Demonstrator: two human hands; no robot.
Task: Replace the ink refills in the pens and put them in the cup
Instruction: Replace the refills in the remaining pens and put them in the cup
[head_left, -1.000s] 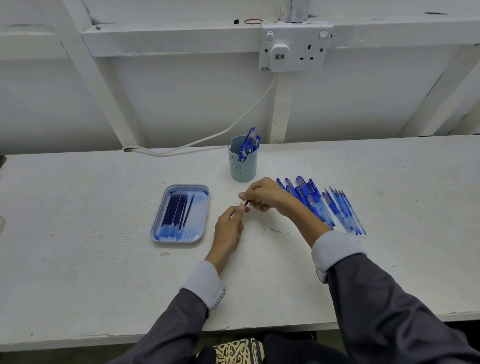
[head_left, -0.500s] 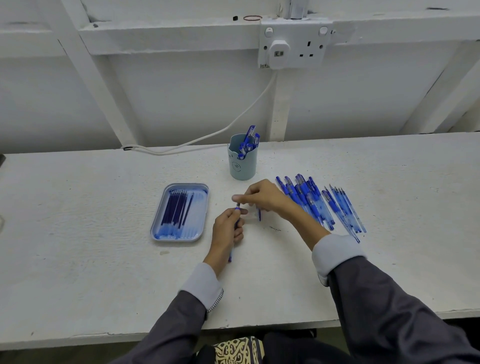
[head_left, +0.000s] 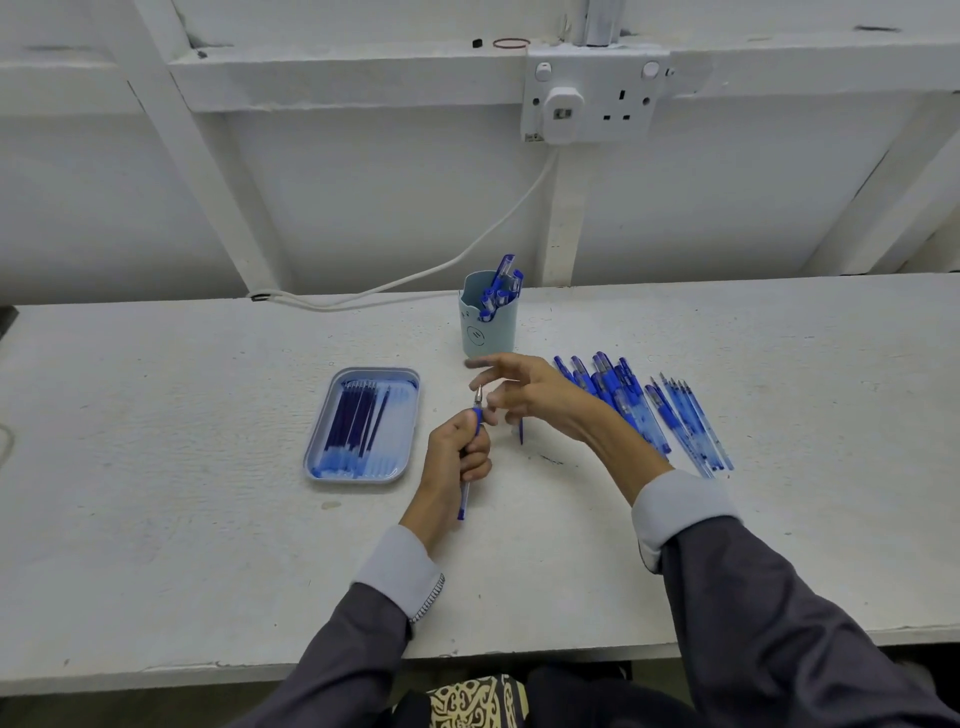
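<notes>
On the white table (head_left: 208, 545): cup (head_left: 488, 332) holding several finished pens, row of pens (head_left: 644, 410) waiting at right, refills (head_left: 358, 421) left in tray (head_left: 358, 480); left hand (head_left: 457, 457) gripping one pen (head_left: 463, 499) tip-up, right hand (head_left: 530, 395) blurred, grip indeterminable.

— What are the two hands doing?
— The left hand (head_left: 457, 452) is gripping a pen (head_left: 476, 414) in a curled fist, its tip pointing up. The right hand (head_left: 535, 395) is hovering just beside that tip, fingers spread and blurred, its grasp unclear.
</notes>
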